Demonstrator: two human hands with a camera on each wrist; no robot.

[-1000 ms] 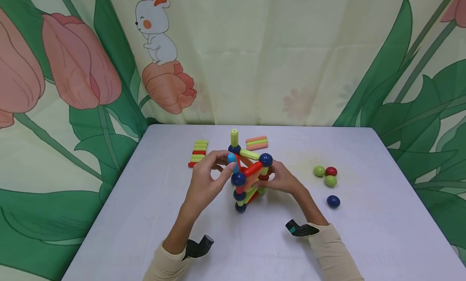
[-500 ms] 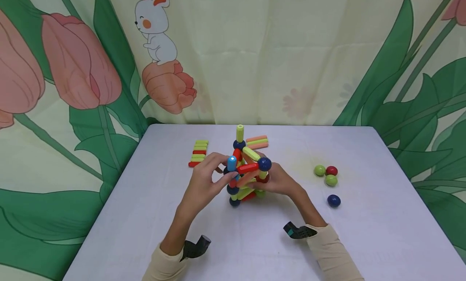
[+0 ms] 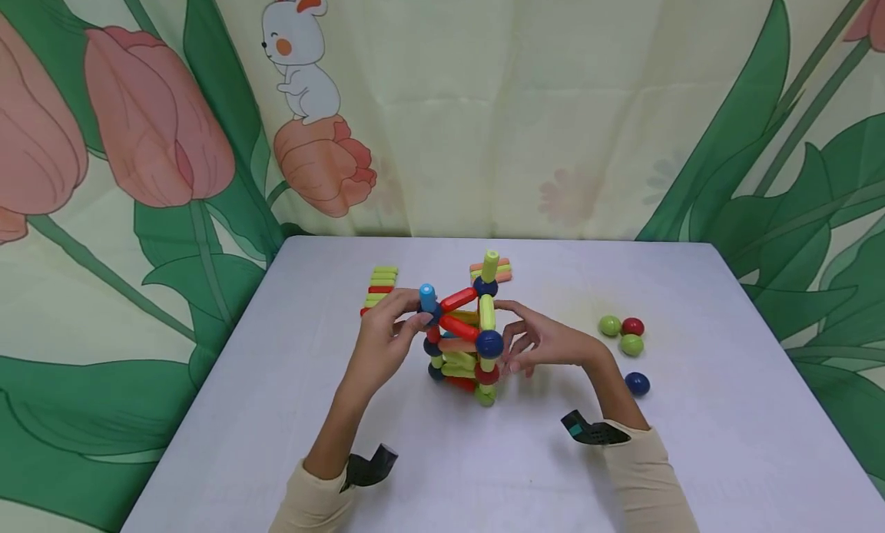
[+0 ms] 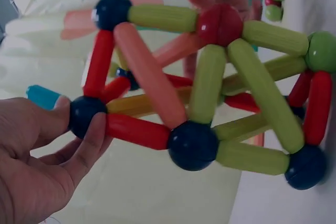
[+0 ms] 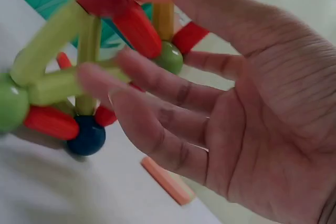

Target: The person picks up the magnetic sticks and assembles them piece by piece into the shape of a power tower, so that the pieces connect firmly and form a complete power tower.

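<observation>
A tower of magnetic balls and rods (image 3: 459, 328) stands mid-table, built from red, yellow-green, orange and dark blue pieces. My left hand (image 3: 382, 341) pinches a dark blue ball (image 4: 86, 116) at its upper left corner, thumb on one side and fingers on the other. From that ball a light blue rod (image 3: 428, 296) points up. Another upright rod, yellow-green (image 3: 490, 266), tops the far corner. To the right of the tower is my right hand (image 3: 553, 341), its fingers loosely bent and nothing in its grasp; in the right wrist view the fingers spread in front of the lower pieces.
Several loose rods (image 3: 382, 280) lie in a row at the back left, partly behind the left hand. A small group of rods (image 3: 505, 269) lies behind the tower. On the right are two green balls (image 3: 631, 345), a red ball (image 3: 632, 327) and a dark blue ball (image 3: 638, 384).
The tower has turned, its right front corner swinging toward me and its far upright rod shifting right. My right hand has let go of it and drawn off to the right. My left hand keeps its pinch.
</observation>
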